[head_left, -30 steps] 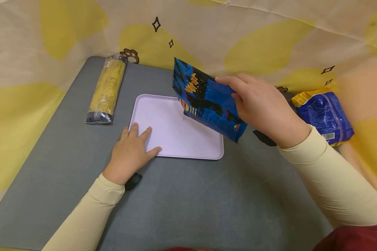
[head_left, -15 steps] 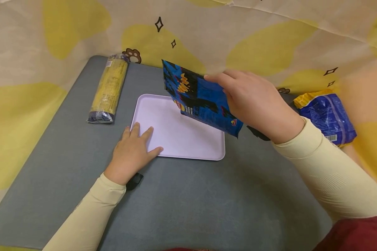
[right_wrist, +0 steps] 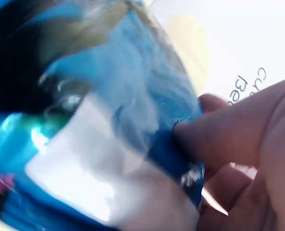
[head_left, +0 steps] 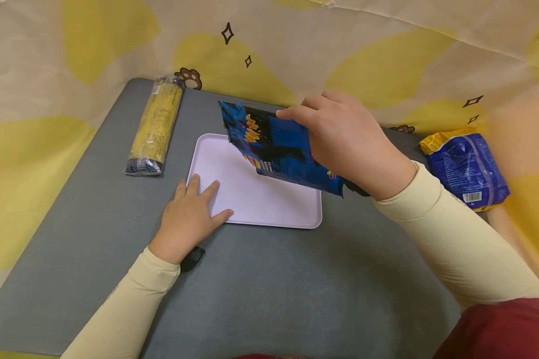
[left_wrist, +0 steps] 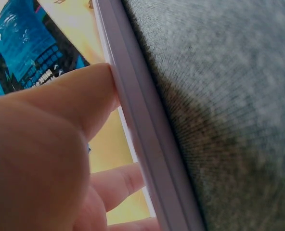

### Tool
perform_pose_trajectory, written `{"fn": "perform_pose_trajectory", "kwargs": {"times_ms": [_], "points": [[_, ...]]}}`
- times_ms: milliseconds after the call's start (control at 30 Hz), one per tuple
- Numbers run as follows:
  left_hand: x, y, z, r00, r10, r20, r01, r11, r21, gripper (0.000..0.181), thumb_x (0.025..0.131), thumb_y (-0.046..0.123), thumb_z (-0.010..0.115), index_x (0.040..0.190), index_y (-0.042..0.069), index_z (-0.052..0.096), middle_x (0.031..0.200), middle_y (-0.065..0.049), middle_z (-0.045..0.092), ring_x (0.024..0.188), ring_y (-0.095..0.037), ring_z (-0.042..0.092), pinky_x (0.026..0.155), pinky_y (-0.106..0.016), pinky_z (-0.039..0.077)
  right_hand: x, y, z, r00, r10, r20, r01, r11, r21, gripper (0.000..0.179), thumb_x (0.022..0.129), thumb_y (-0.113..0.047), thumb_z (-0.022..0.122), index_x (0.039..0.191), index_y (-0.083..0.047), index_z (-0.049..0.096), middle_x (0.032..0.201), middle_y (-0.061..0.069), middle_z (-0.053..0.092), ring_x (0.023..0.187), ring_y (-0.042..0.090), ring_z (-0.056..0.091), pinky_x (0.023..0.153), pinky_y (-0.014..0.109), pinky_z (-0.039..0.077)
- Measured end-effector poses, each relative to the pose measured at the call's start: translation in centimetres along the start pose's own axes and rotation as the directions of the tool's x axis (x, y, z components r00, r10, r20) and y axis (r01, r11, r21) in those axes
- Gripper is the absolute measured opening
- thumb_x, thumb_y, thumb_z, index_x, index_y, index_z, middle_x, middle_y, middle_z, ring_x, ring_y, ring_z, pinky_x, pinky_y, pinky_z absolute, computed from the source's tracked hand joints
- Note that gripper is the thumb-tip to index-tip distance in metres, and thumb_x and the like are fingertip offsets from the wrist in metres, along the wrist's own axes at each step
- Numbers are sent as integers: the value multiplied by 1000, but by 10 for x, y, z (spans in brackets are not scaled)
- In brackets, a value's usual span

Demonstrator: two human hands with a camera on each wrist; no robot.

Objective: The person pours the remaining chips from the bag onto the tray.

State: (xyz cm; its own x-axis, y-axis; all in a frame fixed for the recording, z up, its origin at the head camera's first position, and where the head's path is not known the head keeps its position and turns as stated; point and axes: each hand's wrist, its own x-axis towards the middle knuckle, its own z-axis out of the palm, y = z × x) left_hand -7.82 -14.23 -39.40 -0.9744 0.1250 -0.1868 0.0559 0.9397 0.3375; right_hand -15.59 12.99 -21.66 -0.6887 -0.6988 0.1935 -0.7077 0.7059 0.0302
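Note:
My right hand (head_left: 346,142) pinches the upper edge of a blue and black chip bag (head_left: 278,144) between thumb and fingers, holding it tilted above a pale lilac tray (head_left: 278,209). In the right wrist view the shiny bag (right_wrist: 133,110) fills most of the picture, its edge between thumb and fingers. My left hand (head_left: 186,222) lies with fingers spread at the tray's near left corner. Up close in the left wrist view, its thumb and fingers touch the tray's rim (left_wrist: 147,139).
A yellow cylindrical package (head_left: 154,127) with clear wrapping lies at the table's back left. At the right edge sits a blue and yellow bag (head_left: 469,167). A patterned cloth (head_left: 296,50) rises behind the grey table (head_left: 269,279).
My right hand has carried the chip bag to the left and slightly lower over the tray. My left hand stays at the tray's corner.

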Motion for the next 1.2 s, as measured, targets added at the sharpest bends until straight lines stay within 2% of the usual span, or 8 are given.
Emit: {"fn": "perform_pose_trajectory", "kwargs": {"times_ms": [200, 367, 500, 667, 833, 1067, 1133, 1200], "points": [[0, 0, 1, 1000, 11, -23, -11, 1000, -4, 80, 96, 51, 74, 157, 5, 51, 162, -40, 29, 145, -64, 28, 101, -78, 41, 2, 0, 6, 1000, -20, -21, 20, 1000, -7, 49, 95, 10, 57, 136, -13, 74, 113, 14, 75, 94, 34, 65, 78, 46, 54], [0, 1, -1, 999, 18, -27, -18, 1000, -5, 80, 95, 51, 74, 157, 5, 51, 162, -40, 29, 145, -64, 28, 102, -78, 41, 4, -1, -5, 999, 38, 9, -38, 999, 13, 51, 98, 9, 55, 140, -14, 71, 119, 15, 73, 99, 35, 64, 82, 48, 56], [-1, 1, -4, 1000, 17, -24, -17, 1000, -8, 80, 96, 51, 74, 157, 5, 51, 162, -40, 29, 146, -65, 27, 102, -79, 40, 9, -3, -12, 997, 77, -25, -76, 997, 30, 52, 100, 7, 50, 144, -14, 69, 121, 15, 72, 102, 37, 62, 84, 49, 54], [-1, 1, -4, 1000, 16, -13, -16, 1000, -6, 79, 97, 51, 73, 157, 5, 51, 162, -40, 29, 145, -65, 27, 102, -79, 40, 17, -5, 6, 1000, 8, 8, -8, 1000, 28, 53, 98, 8, 50, 140, -15, 72, 119, 14, 74, 103, 35, 63, 82, 48, 53], [0, 1, -3, 1000, 15, -4, -15, 1000, -2, 80, 97, 51, 73, 158, 5, 50, 163, -40, 28, 145, -65, 27, 102, -78, 40, 18, -2, 8, 1000, 27, -14, -27, 999, 43, 54, 97, 9, 49, 138, -14, 73, 114, 13, 74, 103, 34, 64, 78, 47, 53], [-2, 0, -2, 1000, 18, -18, -18, 1000, -7, 79, 97, 50, 73, 157, 4, 51, 162, -41, 29, 145, -66, 28, 101, -78, 41, 17, -1, -2, 997, 77, -25, -75, 996, 55, 53, 99, 8, 47, 140, -13, 71, 121, 14, 74, 106, 36, 64, 83, 48, 54], [-2, -1, -2, 999, 23, -24, -23, 1000, -5, 79, 96, 50, 73, 157, 4, 51, 161, -41, 30, 144, -65, 29, 101, -77, 42, 18, -1, 3, 998, 56, -36, -54, 997, 52, 52, 98, 8, 47, 139, -14, 72, 118, 14, 75, 104, 37, 65, 84, 49, 52], [-2, 0, -2, 999, 24, -23, -24, 1000, -5, 79, 97, 51, 73, 156, 4, 51, 161, -41, 30, 145, -65, 29, 101, -77, 42, 18, -1, 11, 1000, 26, -8, -26, 999, 44, 53, 97, 8, 48, 138, -14, 73, 118, 15, 75, 103, 38, 65, 87, 51, 51]]}}
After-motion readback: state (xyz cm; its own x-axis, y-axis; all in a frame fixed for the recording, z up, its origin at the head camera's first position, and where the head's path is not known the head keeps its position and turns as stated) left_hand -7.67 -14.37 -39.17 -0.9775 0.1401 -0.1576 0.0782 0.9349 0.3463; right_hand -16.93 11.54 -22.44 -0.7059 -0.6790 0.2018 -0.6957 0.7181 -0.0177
